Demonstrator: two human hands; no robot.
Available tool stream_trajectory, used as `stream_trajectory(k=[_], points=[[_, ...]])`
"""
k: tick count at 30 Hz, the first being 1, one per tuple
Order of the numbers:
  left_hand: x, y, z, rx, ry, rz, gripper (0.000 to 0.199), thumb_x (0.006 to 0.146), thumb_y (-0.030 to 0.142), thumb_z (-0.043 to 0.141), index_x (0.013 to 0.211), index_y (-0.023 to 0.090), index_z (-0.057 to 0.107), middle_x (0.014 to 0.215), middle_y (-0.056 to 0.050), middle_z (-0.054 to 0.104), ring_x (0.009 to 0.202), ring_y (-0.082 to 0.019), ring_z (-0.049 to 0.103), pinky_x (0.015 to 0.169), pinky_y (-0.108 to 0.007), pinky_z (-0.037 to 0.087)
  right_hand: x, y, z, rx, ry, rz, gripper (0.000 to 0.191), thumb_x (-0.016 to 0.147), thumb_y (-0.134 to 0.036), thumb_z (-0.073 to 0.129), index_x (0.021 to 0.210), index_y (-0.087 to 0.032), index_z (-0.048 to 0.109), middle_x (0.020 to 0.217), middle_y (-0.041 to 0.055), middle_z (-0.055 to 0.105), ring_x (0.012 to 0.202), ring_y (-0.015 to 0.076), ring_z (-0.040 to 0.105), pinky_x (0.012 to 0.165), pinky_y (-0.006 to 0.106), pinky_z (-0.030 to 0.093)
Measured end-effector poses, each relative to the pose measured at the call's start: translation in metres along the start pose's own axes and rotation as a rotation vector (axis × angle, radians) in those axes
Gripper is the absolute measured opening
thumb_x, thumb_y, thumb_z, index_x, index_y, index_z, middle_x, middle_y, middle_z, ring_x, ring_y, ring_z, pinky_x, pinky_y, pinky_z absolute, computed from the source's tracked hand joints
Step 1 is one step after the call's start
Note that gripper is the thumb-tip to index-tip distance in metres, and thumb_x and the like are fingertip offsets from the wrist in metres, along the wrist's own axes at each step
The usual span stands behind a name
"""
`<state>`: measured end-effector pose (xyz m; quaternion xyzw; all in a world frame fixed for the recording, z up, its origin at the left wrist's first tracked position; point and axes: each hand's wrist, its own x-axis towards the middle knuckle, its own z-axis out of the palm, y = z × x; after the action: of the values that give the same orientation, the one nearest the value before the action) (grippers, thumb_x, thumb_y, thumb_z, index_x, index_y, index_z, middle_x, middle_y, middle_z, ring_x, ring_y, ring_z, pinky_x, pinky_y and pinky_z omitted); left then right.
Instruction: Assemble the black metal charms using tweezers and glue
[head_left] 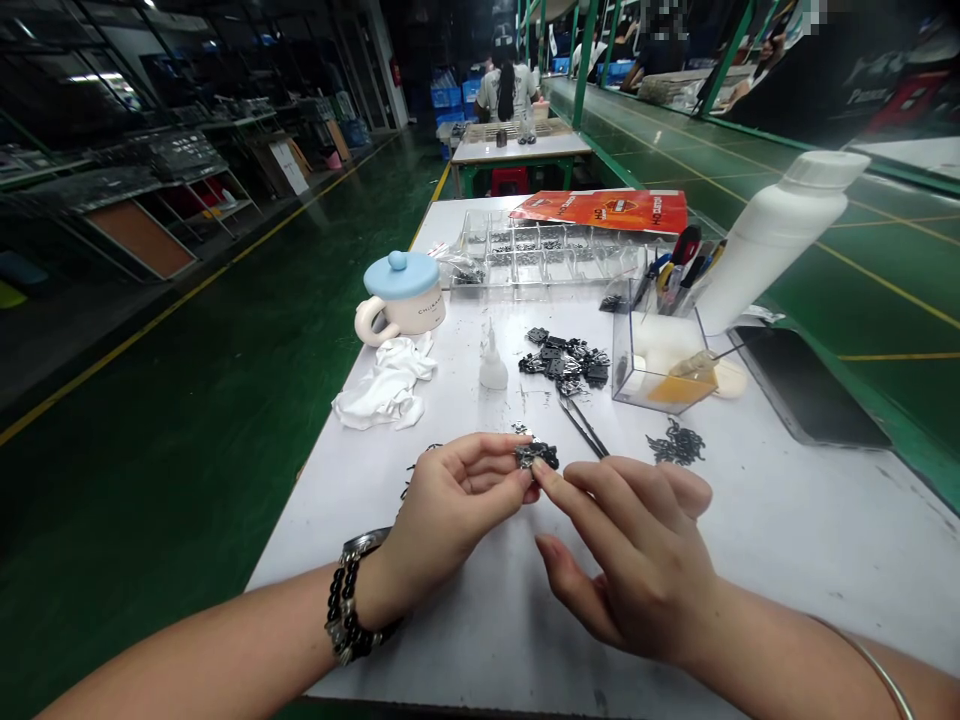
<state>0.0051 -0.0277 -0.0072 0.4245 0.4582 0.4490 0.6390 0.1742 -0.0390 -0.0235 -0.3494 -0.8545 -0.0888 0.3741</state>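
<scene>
The left hand [450, 500] holds a small dark metal part [536, 456] above the table [750, 560] — fingers clamped on it — while the right hand [630, 550] has its fingers apart, one tip at the part's edge (tweezers [581, 428] lie just beyond). More parts [566, 358] lie heaped nearer a clear tray [525, 250]

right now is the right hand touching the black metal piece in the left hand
Touching: in the head view, the right hand rests its fingertip on the black metal piece held by the left hand.
</scene>
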Motion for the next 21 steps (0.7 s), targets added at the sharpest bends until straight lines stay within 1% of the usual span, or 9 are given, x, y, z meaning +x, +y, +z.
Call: stream_trajectory(k=[6, 10, 12, 15, 17, 21], points=[[-0.002, 0.003, 0.001, 0.083, 0.032, 0.064, 0.02, 0.073, 0.014, 0.071, 0.092, 0.016, 0.066, 0.075, 0.001, 0.072, 0.074, -0.01, 0.069, 0.068, -0.01, 0.054, -0.002, -0.003, -0.001, -0.067, 0.037, -0.037, 0.041, 0.076, -0.029, 0.057, 0.11, -0.006, 0.057, 0.089, 0.0103, 0.065, 0.084, 0.022, 0.049, 0.069, 0.036, 0.035], [-0.003, 0.0, -0.001, 0.139, 0.016, 0.11, 0.019, 0.073, 0.016, 0.07, 0.092, 0.018, 0.067, 0.078, 0.0, 0.072, 0.075, -0.011, 0.068, 0.069, -0.013, 0.055, -0.003, -0.003, -0.001, -0.073, 0.043, -0.045, 0.039, 0.075, -0.026, 0.058, 0.108, -0.006, 0.059, 0.088, 0.0093, 0.065, 0.083, 0.0209, 0.049, 0.071, 0.035, 0.037], [-0.004, 0.0, 0.0, 0.166, 0.025, 0.116, 0.018, 0.073, 0.017, 0.069, 0.091, 0.018, 0.066, 0.078, 0.0, 0.072, 0.075, -0.012, 0.068, 0.069, -0.014, 0.055, -0.004, -0.003, 0.0, -0.067, 0.067, -0.039, 0.036, 0.076, -0.025, 0.057, 0.107, -0.007, 0.06, 0.088, 0.0083, 0.065, 0.083, 0.0201, 0.049, 0.07, 0.034, 0.037], [-0.001, 0.001, 0.003, 0.189, 0.047, 0.112, 0.018, 0.072, 0.016, 0.069, 0.09, 0.017, 0.066, 0.077, 0.0, 0.072, 0.074, -0.012, 0.068, 0.068, -0.014, 0.054, -0.006, -0.003, 0.0, -0.036, 0.096, -0.024, 0.034, 0.078, -0.025, 0.056, 0.107, -0.008, 0.06, 0.087, 0.0073, 0.064, 0.082, 0.019, 0.05, 0.069, 0.034, 0.037], [0.0, 0.004, 0.002, 0.203, 0.059, 0.098, 0.018, 0.07, 0.015, 0.069, 0.088, 0.017, 0.065, 0.075, 0.0, 0.071, 0.073, -0.012, 0.068, 0.067, -0.014, 0.054, -0.007, -0.001, 0.0, -0.012, 0.09, -0.026, 0.035, 0.077, -0.024, 0.057, 0.107, -0.007, 0.06, 0.088, 0.0076, 0.064, 0.082, 0.0193, 0.05, 0.068, 0.034, 0.037], [-0.007, 0.004, -0.01, 0.272, 0.103, 0.028, 0.027, 0.062, 0.018, 0.076, 0.085, 0.018, 0.062, 0.073, 0.001, 0.069, 0.07, -0.014, 0.068, 0.061, -0.015, 0.054, -0.003, 0.002, 0.004, 0.0, 0.069, -0.024, 0.035, 0.077, -0.025, 0.056, 0.108, -0.008, 0.061, 0.09, 0.0075, 0.063, 0.081, 0.0197, 0.051, 0.068, 0.036, 0.035]])
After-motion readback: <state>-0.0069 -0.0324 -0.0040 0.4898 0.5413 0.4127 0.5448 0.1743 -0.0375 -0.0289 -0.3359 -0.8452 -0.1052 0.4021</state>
